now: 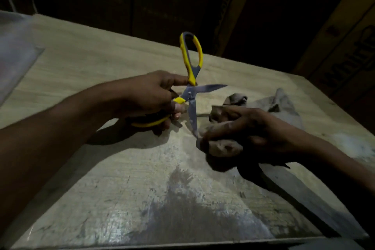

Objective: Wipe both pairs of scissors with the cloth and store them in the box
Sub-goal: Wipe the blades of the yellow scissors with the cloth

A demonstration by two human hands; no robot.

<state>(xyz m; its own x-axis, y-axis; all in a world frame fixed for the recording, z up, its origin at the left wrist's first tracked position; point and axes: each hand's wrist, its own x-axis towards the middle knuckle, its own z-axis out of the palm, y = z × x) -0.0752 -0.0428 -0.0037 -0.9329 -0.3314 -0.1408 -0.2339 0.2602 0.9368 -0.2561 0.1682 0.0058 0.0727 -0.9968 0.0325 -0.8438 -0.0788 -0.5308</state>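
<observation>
Scissors (190,95) — blades spread, left hand (154,95) gripping handles; right hand (241,128) clutching cloth (284,103) at 1 blade tip — slip risks cut.

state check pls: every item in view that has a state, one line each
scissors: blades spread open, held above the table, lower blade tip in the cloth
cloth: bunched, partly on the table, front part wrapped round the blade tip
left hand: grips the yellow handles
right hand: grips the cloth
table: worn, scratched top
second pair of scissors, box: cannot tell, not clearly visible
</observation>
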